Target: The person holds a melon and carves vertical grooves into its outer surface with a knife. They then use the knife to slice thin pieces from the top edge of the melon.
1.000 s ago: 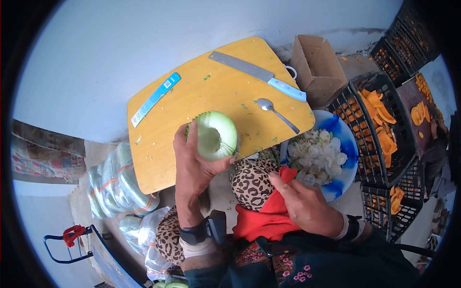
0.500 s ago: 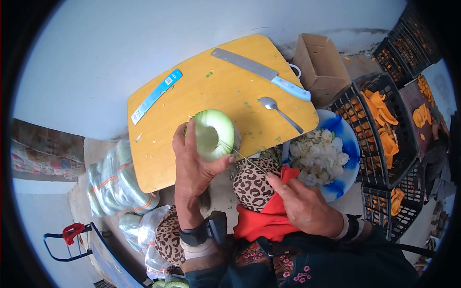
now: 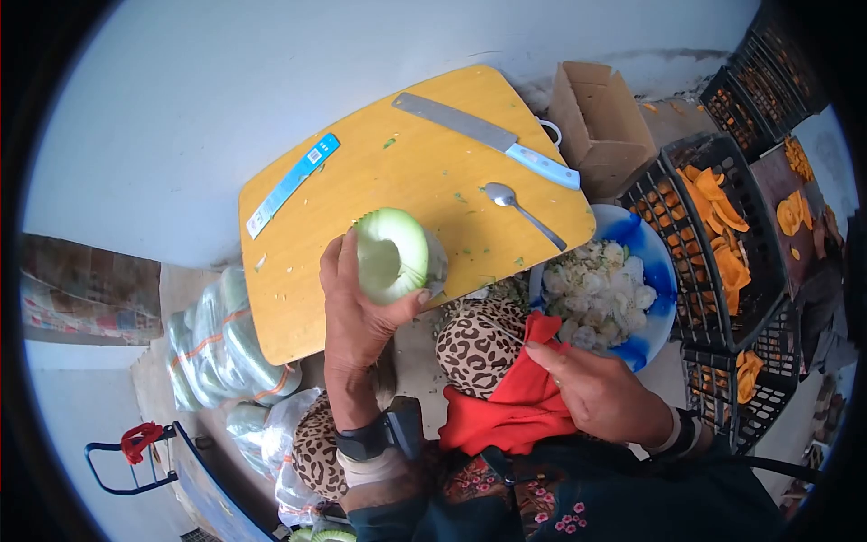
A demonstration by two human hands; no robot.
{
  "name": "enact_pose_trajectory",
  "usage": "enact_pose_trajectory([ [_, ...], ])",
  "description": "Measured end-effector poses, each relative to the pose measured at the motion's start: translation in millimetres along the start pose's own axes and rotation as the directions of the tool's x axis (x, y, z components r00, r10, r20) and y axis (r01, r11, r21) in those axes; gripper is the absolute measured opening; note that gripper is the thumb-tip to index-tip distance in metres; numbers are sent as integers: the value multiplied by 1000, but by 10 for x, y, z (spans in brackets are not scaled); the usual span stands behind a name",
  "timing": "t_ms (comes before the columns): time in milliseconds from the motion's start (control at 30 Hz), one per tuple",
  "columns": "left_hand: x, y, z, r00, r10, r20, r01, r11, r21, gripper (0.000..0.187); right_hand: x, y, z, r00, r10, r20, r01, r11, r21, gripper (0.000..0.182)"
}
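Observation:
My left hand (image 3: 357, 312) is wrapped round a hollowed pale-green melon (image 3: 412, 246), thumb on the near side and fingers on the far left. Its round opening faces up toward me, and the rim shows small ridged cuts on the left. My right hand (image 3: 616, 397) is closed on a thin, pointed carving tool (image 3: 502, 332), whose slim shaft reaches left over my leopard-print knee (image 3: 479, 354). The tool's tip is apart from the melon, and its handle is hidden in my fingers. A red cloth (image 3: 506, 411) lies on my lap beside this hand.
The yellow table (image 3: 361, 190) bears a cleaver (image 3: 479, 131), a spoon (image 3: 524, 212), a blue-and-white sleeve (image 3: 293, 185) and green scraps. A blue-and-white basin (image 3: 655, 262) holds pale pulp. Right are a cardboard box (image 3: 601, 122) and black crates (image 3: 750, 316) with orange pieces. Bagged melons (image 3: 226, 339) lie left.
My right hand has moved right and slightly down, drawing the thin tool away from the melon's rim. My left hand and the melon have shifted slightly left.

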State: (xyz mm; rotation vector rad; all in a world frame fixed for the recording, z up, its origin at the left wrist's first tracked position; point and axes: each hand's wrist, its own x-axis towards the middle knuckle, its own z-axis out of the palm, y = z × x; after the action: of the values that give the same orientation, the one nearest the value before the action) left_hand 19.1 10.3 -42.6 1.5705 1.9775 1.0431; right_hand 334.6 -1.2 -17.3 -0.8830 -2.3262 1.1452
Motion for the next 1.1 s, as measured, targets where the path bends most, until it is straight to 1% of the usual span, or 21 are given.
enact_pose_trajectory([
  [33, 5, -10, -2, 999, -31, -11, 30, 999, -43, 117, -12, 10, 2, 1000, 0, -16, 1, 999, 36, 60],
  [133, -18, 85, -10, 1000, 1, 25, -2, 1000, 13, 117, 78, -33, 22, 996, -39, -84, 45, 996, 75, 59],
  [233, -16, 58, -8, 998, 48, 28, -50, 996, 76, 118, 236, -30, 128, 979, -115, -168, 131, 988, 86, 58],
  [333, -18, 83, -16, 999, 27, 23, -28, 998, 58, 118, 341, -31, 219, 974, -128, -186, 148, 984, 96, 54],
  [433, -17, 79, -15, 999, 33, 20, -34, 997, 67, 118, 390, 8, 319, 963, -141, -232, 168, 980, 102, 55],
  [533, -12, 70, -25, 999, 40, 27, -42, 996, 81, 118, 401, 18, 331, 974, -102, -201, 124, 987, 104, 57],
  [633, -11, 68, -19, 999, 40, 27, -42, 997, 71, 119, 414, 18, 327, 974, -99, -202, 123, 987, 108, 58],
  [833, -14, 70, -15, 999, 32, 24, -33, 997, 67, 118, 422, 54, 362, 962, -134, -238, 160, 982, 96, 56],
  [933, -13, 64, -15, 999, 38, 24, -40, 995, 90, 118, 410, 64, 372, 963, -135, -232, 163, 981, 106, 56],
  [1100, -14, 82, -16, 999, 34, 30, -36, 997, 68, 117, 415, 61, 377, 961, -139, -239, 166, 981, 100, 56],
])
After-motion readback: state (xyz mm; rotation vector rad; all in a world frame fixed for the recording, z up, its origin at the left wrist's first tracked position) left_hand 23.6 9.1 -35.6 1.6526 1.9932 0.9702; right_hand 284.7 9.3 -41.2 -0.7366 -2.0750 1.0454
